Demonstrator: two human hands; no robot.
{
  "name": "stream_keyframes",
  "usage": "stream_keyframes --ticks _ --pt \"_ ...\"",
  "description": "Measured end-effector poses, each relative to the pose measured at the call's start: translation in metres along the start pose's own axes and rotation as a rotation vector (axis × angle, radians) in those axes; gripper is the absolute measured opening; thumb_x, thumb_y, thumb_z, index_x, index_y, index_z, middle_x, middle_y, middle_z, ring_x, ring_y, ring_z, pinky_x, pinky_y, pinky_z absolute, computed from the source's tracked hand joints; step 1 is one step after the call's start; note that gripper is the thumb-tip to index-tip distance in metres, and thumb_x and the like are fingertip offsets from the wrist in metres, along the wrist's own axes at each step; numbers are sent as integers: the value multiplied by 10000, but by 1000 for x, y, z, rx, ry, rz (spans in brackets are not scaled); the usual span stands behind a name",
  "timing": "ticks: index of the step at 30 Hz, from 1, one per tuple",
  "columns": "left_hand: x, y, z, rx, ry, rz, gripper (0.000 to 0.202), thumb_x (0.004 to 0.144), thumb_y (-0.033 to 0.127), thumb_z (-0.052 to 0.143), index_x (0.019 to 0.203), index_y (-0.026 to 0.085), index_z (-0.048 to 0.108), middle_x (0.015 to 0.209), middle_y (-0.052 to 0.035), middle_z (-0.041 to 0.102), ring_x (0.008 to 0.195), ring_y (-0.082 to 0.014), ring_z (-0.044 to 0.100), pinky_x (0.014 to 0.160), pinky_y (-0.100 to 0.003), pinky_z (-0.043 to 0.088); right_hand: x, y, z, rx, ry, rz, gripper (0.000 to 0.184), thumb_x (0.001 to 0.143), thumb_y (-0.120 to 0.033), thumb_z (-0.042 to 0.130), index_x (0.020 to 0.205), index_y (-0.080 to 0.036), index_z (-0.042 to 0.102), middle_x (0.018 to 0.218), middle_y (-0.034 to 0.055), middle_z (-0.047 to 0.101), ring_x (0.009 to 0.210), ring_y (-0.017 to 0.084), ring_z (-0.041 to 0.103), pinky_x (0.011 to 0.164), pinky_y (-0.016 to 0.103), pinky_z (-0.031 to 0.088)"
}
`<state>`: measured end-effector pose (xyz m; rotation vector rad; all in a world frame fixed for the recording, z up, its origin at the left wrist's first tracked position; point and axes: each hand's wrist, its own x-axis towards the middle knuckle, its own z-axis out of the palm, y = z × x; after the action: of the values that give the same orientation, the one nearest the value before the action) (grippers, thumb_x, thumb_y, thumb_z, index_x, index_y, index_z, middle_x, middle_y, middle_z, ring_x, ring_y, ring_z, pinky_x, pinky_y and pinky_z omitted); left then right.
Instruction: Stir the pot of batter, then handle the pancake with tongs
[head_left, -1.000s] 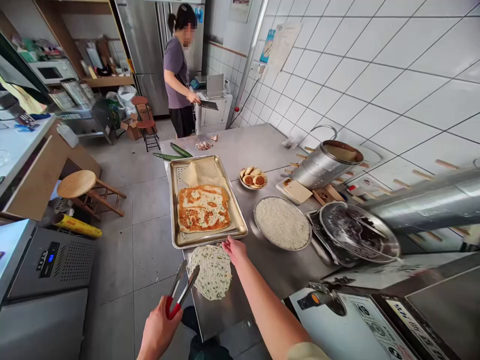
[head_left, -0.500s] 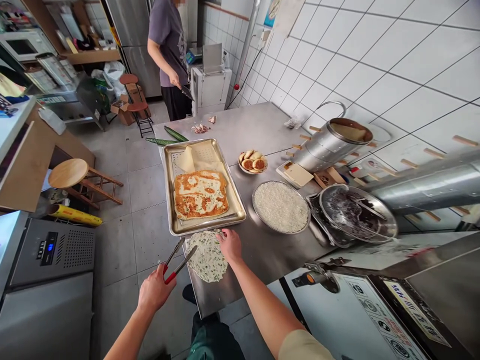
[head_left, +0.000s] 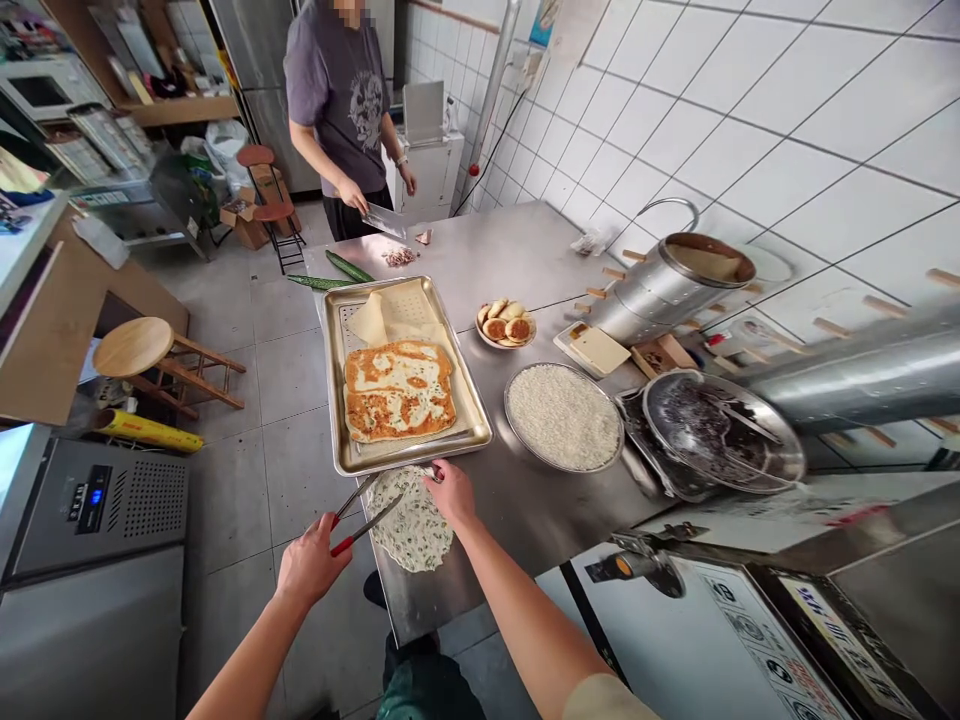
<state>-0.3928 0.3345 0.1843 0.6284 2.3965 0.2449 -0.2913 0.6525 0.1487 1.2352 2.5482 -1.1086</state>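
Left hand (head_left: pixel 311 562) grips the red-handled metal tongs (head_left: pixel 365 508), jaws parted; right hand (head_left: pixel 452 492) pinches the round scallion-flecked raw flatbread (head_left: pixel 411 520). We keep the tongs flat under its edge so it doesn't tear

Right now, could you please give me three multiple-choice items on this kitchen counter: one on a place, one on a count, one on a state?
1. Where does the raw scallion pancake lie?
A. in the steel tray
B. on the counter, nearer than the tray
C. on the stool

2. How many cucumbers lie beyond the steel tray?
A. two
B. four
C. none

3. The tongs in the left hand are
A. lying on the floor
B. hanging on the wall
C. open over the pancake

Answers: 1 B, it lies on bare steel; 2 A, two green ones; 3 C, arms apart.
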Motion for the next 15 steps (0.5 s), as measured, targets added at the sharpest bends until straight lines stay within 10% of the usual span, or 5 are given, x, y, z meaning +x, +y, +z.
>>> stream_keyframes --ticks 6,11,15 --pt "-14 12 7 -27 36 -13 446 1039 421 601 1450 260 534 1364 -87 749 1106 -326 754 788 -393 413 -7 -9 -2 113 -19 -168 109 1055 -265 760 1115 -186 807 1219 71 766 1117 211 715 1084 443 608" --pt "-57 22 27 -172 47 -85 288 1007 440 607 1225 251 593 1011 -39 725 867 -263 701 730 -367 382 -27 3 2 181 -60 -320 157 1112 -272 676 1184 -178 778 1180 58 814 1043 206 766 988 416 634" --pt "-79 29 43 -754 -228 -133 367 919 571 629 1026 223 587 842 -22 666 671 -218 665 615 -335 448 -48 15 10 164 -25 -436 167 1120 -265 651 1203 -188 775 1179 63 824 1092 222 776 1001 428 629"
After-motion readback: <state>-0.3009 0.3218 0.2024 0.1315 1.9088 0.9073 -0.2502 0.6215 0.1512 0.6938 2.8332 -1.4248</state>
